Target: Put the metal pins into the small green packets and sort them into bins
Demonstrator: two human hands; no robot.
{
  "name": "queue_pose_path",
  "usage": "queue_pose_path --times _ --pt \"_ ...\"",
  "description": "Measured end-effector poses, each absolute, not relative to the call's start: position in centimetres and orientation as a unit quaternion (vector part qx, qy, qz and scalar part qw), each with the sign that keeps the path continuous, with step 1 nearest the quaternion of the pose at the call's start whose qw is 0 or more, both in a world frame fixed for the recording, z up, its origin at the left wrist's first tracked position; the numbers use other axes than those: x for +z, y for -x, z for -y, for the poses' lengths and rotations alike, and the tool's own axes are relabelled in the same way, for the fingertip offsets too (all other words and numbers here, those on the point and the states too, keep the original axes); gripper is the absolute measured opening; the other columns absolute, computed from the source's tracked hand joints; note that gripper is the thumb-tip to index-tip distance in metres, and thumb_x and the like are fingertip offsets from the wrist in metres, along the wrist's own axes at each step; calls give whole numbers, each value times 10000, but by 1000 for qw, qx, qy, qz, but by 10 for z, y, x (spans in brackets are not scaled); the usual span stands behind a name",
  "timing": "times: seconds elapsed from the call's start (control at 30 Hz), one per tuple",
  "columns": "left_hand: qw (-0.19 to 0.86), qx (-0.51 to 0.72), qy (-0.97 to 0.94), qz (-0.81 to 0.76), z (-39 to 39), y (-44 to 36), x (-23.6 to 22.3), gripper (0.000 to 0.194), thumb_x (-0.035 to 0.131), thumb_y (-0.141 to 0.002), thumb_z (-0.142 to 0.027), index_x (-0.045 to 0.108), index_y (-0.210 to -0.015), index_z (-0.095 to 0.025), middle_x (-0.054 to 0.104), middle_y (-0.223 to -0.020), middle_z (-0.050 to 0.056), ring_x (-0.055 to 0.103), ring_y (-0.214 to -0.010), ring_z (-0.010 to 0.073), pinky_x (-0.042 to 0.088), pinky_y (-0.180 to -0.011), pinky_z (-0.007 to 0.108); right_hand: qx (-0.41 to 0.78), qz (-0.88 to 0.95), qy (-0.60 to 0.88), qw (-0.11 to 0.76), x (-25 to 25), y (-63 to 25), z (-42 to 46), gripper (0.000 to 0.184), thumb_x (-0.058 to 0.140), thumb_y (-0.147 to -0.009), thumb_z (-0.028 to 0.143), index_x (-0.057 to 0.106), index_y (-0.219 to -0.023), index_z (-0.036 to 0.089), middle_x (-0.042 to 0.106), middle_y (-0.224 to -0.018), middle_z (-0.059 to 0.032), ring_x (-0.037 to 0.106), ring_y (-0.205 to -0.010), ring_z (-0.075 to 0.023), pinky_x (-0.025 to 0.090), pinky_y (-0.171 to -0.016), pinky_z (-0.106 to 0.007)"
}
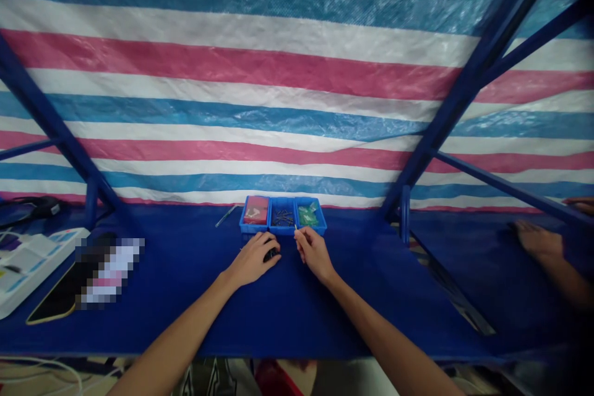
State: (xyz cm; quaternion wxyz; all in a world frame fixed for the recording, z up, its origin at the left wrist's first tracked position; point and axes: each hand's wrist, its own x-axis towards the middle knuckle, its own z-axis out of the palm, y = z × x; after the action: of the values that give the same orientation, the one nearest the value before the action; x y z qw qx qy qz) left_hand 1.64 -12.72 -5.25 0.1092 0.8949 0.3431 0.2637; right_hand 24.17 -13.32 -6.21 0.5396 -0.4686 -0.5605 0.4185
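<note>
My left hand (254, 258) is closed around a small black object (270, 254) just in front of the bins; its kind is mostly hidden by the fingers. To the right of it, my right hand (314, 251) pinches a thin, pale, short piece (296, 228) between thumb and forefinger, at the front edge of the bins. Three blue bins stand side by side. In the left bin (242, 224) there is something red and pinkish, the middle bin (282, 202) holds thin dark metal pieces like screws, and the right bin (323, 223) has green pieces.
A thin pen-like tool (226, 216) lies left of the bins on the blue table (278, 315). Further left are a dark phone-like slab (55, 300) and a white power strip (44, 260). Blue frame bars (445, 117) slant up both sides. Another person's hand (541, 240) rests at right.
</note>
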Motion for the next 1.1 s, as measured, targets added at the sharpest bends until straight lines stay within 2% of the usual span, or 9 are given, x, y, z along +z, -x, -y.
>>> queue_pose_path --times 0.2,0.3,0.43,0.67,0.83,0.93,1.1 --pt "109 263 -895 -342 127 -16 -54 140 585 -1058 -355 671 -1090 -249 641 -1191 55 581 -1084 247 491 -989 406 436 546 463 545 -64 -242 131 404 668 -918 623 634 -1000 229 679 -870 5 535 -414 -92 402 -344 -220" --pt "109 261 -895 -345 126 -16 -54 138 588 -1061 -361 663 -1093 -249 638 -1194 53 576 -1090 250 485 -992 407 432 555 467 536 -63 -242 132 399 659 -932 618 600 -892 226 643 -763 27 513 -403 -90 376 -348 -211" --pt "110 257 -895 -347 126 -16 -55 140 591 -1062 -365 662 -1088 -246 638 -1194 49 573 -1089 247 480 -999 406 423 569 473 523 -61 -242 134 464 606 -975 639 529 -763 233 505 -577 67 429 -392 -91 330 -374 -212" --pt "108 259 -896 -345 125 -16 -57 119 604 -1058 -347 665 -1093 -251 639 -1190 43 576 -1095 243 474 -1003 396 416 565 475 531 -60 -241 134 502 584 -977 678 525 -749 235 514 -573 55 421 -411 -100 341 -406 -232" --pt "111 258 -897 -343 125 -16 -56 104 615 -1052 -326 660 -1099 -245 637 -1196 46 572 -1096 245 473 -996 393 430 559 460 539 -64 -241 132 426 614 -974 622 590 -847 216 613 -730 24 478 -435 -85 345 -397 -214" --pt "110 255 -898 -343 126 -16 -56 96 611 -1053 -319 655 -1094 -244 636 -1196 46 574 -1093 247 472 -996 398 440 557 458 536 -63 -240 131 396 619 -972 600 626 -900 210 626 -749 24 493 -431 -84 354 -389 -207" --pt "118 260 -892 -350 126 -16 -56 117 641 -1030 -313 621 -1128 -252 639 -1192 42 585 -1100 253 477 -995 407 445 571 436 535 -59 -241 132 381 610 -981 561 645 -1184 241 675 -824 18 513 -445 -100 398 -410 -225"
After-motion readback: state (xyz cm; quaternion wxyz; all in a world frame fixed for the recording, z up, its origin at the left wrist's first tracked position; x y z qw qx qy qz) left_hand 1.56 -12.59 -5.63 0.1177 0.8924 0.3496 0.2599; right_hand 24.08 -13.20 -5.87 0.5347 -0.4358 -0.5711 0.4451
